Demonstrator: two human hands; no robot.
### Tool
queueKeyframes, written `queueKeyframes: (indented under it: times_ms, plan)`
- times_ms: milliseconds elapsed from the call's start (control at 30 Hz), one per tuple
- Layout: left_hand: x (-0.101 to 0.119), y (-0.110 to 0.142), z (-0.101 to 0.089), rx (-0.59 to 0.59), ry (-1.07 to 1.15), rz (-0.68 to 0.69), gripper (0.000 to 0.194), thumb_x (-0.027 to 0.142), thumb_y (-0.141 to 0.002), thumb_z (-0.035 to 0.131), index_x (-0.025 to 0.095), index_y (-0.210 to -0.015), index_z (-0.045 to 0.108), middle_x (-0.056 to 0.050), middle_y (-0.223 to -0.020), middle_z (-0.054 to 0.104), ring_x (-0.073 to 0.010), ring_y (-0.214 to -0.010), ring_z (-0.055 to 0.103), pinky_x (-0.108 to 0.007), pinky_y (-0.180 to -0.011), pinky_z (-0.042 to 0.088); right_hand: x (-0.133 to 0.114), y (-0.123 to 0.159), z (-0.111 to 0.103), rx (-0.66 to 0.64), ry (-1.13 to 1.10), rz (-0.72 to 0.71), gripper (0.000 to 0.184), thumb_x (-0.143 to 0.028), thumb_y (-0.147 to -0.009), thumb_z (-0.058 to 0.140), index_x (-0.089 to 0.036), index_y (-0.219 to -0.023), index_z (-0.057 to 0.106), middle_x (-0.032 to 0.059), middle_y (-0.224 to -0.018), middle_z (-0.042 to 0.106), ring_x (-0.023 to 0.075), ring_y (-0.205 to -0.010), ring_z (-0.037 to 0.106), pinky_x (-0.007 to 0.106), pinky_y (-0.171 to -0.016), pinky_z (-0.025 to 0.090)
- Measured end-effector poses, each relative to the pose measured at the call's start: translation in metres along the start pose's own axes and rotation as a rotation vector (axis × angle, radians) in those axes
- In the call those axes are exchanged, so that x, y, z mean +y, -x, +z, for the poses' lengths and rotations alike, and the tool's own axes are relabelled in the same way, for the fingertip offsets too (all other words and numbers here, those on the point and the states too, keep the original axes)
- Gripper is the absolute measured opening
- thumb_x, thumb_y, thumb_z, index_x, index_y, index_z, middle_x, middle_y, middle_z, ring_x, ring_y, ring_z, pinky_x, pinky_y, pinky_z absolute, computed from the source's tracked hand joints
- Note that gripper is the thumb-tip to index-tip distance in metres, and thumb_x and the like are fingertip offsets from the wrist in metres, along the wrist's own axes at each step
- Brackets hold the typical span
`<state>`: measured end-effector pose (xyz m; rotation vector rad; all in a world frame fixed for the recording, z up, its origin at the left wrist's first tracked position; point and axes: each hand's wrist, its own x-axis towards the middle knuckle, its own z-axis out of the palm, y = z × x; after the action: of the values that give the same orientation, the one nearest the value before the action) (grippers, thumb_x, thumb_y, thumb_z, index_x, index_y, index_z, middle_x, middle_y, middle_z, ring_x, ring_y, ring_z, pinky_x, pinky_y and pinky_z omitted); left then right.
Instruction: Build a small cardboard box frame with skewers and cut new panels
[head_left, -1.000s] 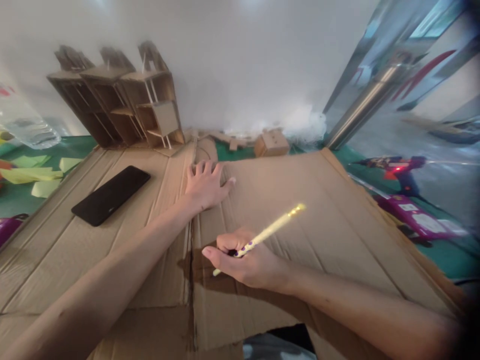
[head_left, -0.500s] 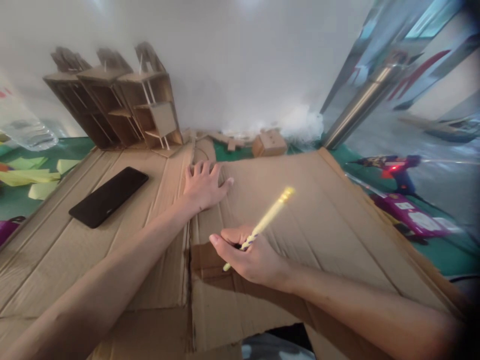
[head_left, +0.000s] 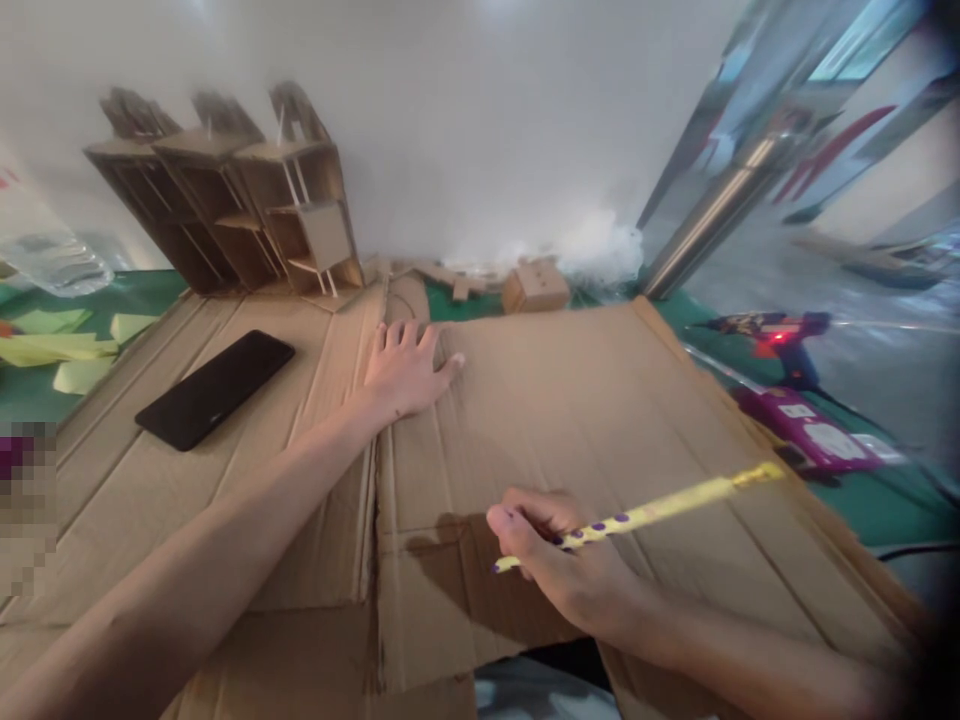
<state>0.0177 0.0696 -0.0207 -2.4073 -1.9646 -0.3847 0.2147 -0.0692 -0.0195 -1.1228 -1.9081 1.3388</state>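
Observation:
My left hand (head_left: 409, 368) lies flat with its fingers spread on the cardboard sheet (head_left: 570, 390), close to the seam between two pieces. In my right hand (head_left: 562, 560) is a yellow pencil (head_left: 660, 510) with purple dots, gripped near its point. The pencil slants, its tip low at the left and its yellow ferrule end out to the right. Faint lines show on the cardboard left of the pencil tip, under the shadow of my right hand. A black smartphone (head_left: 216, 388) rests on the cardboard to the left of my left hand.
A cardboard shelf model (head_left: 240, 215) stands at the back left. Behind the sheet sits a small cardboard box (head_left: 535, 285). On the right are a glue gun (head_left: 780, 335) with a red light and a purple packet (head_left: 814, 430). Yellow paper pieces (head_left: 56, 348) and a clear bottle (head_left: 60, 265) lie left.
My right hand has moved right and toward me with the pencil, which has swung from steep to much flatter. My left hand stays in place.

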Motion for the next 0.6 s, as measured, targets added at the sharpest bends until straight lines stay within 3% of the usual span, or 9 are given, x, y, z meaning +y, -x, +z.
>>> queueKeyframes:
  times_ms: [167,267,367,467,600]
  plan:
    - [0.0006,0.0001,-0.0008,0.005,-0.005,0.007,0.058,0.057,-0.095,0.033,0.023,-0.142,0.042,-0.01,-0.145,0.047,-0.032,-0.138,0.034,-0.052,-0.117,0.015,0.0036,-0.0011,0.0021,0.075,0.022,0.021,0.048,-0.058,-0.086,0.058,-0.018,-0.06,0.054,-0.0048,-0.053,0.042,0.0088,-0.051,0.038,0.022,-0.048,0.03]
    - [0.0001,-0.0006,-0.0004,0.008,-0.006,0.008,0.059,0.057,-0.095,0.034,0.023,-0.142,0.042,-0.01,-0.144,0.048,-0.0323,-0.137,0.035,-0.053,-0.117,0.016,0.0036,-0.0001,0.0021,0.098,-0.026,-0.069,0.053,-0.056,-0.092,0.047,-0.017,-0.057,0.056,-0.0018,-0.056,0.047,0.0095,-0.053,0.044,0.023,-0.051,0.035]
    - [-0.0002,-0.0009,-0.0006,0.012,-0.006,0.01,0.059,0.057,-0.095,0.034,0.022,-0.141,0.043,-0.011,-0.143,0.048,-0.0327,-0.137,0.035,-0.052,-0.117,0.017,0.0043,-0.0012,0.0006,0.137,-0.119,0.024,0.056,-0.059,-0.096,0.037,-0.017,-0.064,0.059,-0.0011,-0.055,0.049,0.0104,-0.052,0.049,0.022,-0.049,0.039]
    - [0.0002,-0.0004,-0.0011,0.013,-0.004,0.012,0.058,0.056,-0.095,0.034,0.022,-0.141,0.044,-0.011,-0.143,0.049,-0.0327,-0.137,0.036,-0.052,-0.116,0.018,0.0052,-0.0041,-0.0025,0.104,-0.149,0.12,0.051,-0.062,-0.09,0.046,-0.019,-0.065,0.051,-0.0032,-0.054,0.048,0.0098,-0.048,0.051,0.02,-0.044,0.039]
    - [0.0006,0.0003,-0.0011,0.01,-0.004,0.008,0.058,0.057,-0.095,0.034,0.023,-0.142,0.043,-0.01,-0.143,0.049,-0.0321,-0.137,0.035,-0.053,-0.117,0.016,0.0068,-0.0057,-0.0046,0.081,-0.118,0.135,0.053,-0.061,-0.089,0.049,-0.02,-0.057,0.037,-0.0051,-0.049,0.042,0.0087,-0.045,0.05,0.019,-0.043,0.037]
